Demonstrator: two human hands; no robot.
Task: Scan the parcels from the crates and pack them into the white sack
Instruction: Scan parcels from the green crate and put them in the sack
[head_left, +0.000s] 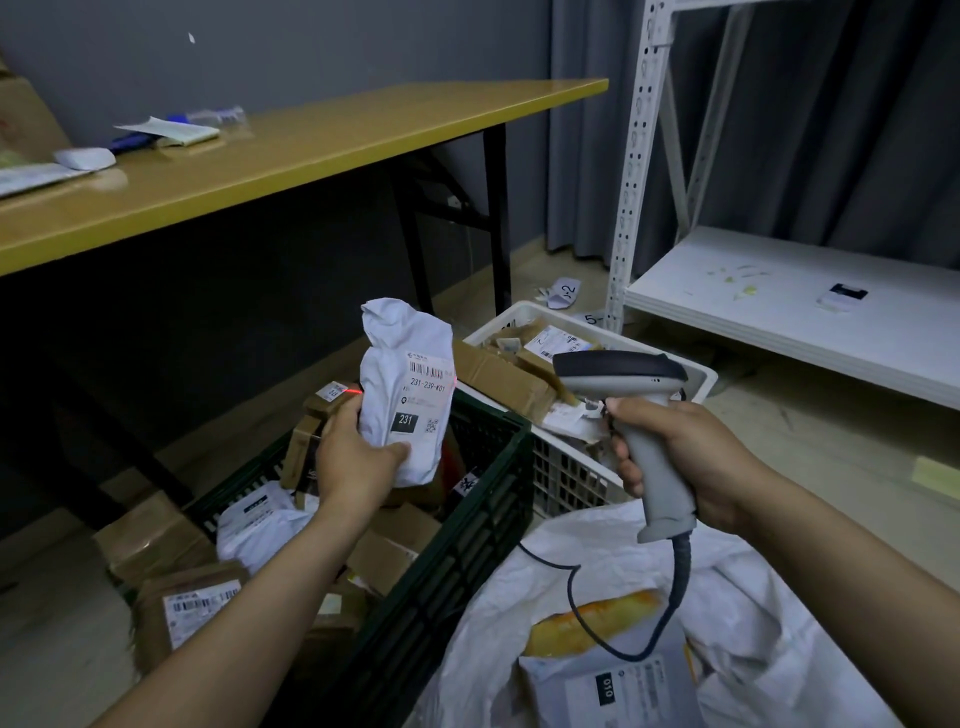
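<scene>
Nearest us lay the crumpled white woven sack (597, 561), parcels inside. Our right grip (675, 452) clenched the grey handheld barcode scanner (618, 366). Our left grip (353, 457) grasped the soft white plastic mailer parcel (405, 384) by its lower end, above the dark green plastic crate (467, 545). It looked light, crushable and slick, labelled 231.

The left hand (356, 460) covers a lower corner of the parcel (408, 395), whose small print is unreadable, and the sack (769, 623) runs off the bottom edge.
</scene>
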